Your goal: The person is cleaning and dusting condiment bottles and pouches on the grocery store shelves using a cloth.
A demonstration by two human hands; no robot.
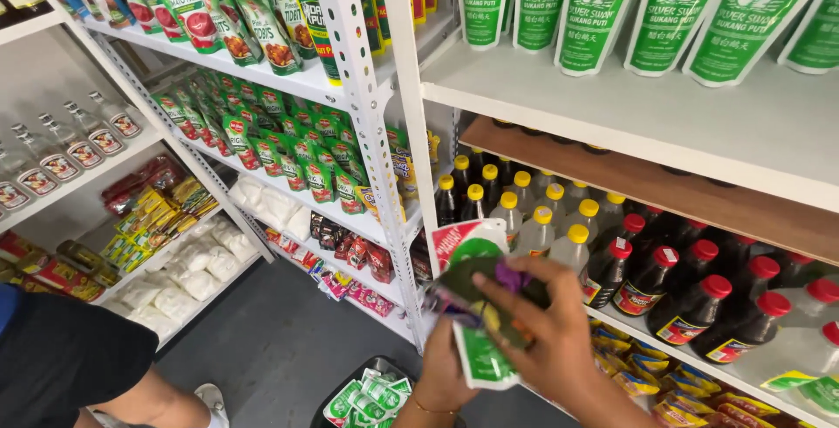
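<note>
Shop aisle, white shelves (612,122). Right hand (542,323) clamps dark sachets (476,293) against a green pouch (479,362); left hand (446,371) grips the pouch from below, steadying the stack.

Just above my hands stand clear yellow-capped bottles (535,218), and to their right dark red-capped bottles (690,306). Higher up hang green and white pouches (594,9) on a white shelf (699,122). Far to their left sit white bags (197,266), with another person's dark sleeve (61,358) below.
</note>
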